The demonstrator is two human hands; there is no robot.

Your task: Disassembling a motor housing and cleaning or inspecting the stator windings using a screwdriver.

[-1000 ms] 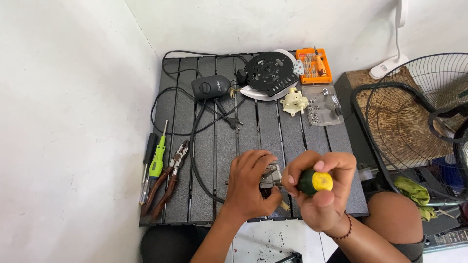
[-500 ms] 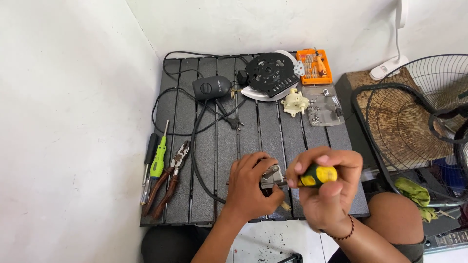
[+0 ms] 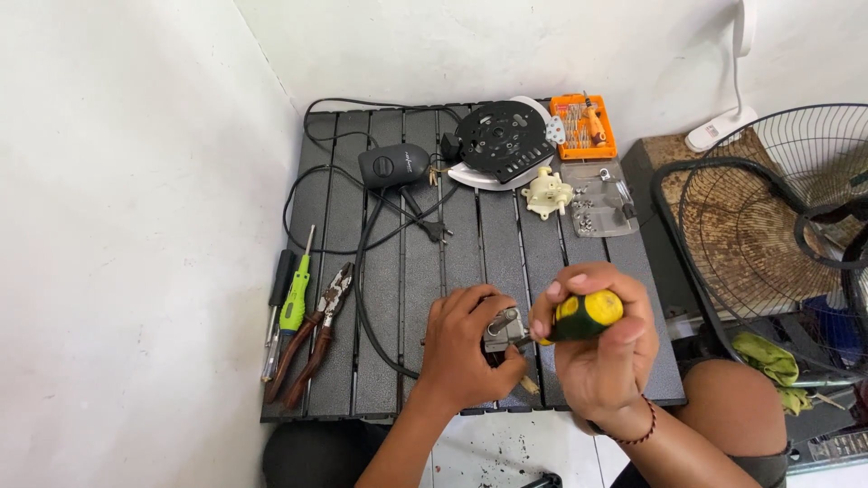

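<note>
My left hand grips a small grey metal part against the front of the dark slatted table. My right hand is wrapped around the yellow-and-green handle of a screwdriver, whose tip points left into that metal part. The shaft is mostly hidden between my hands. A black cable runs from the rear of the table down to my left hand.
At the table's left edge lie a green screwdriver, a dark one and brown-handled pliers. Behind are a black motor housing, a black round disc, a cream plastic gear piece, an orange bit case and a clear tray of screws. Fan grilles stand right.
My right hand has turned the screwdriver handle from end-on to sideways and shifted slightly. The left hand keeps its hold on the metal part.
</note>
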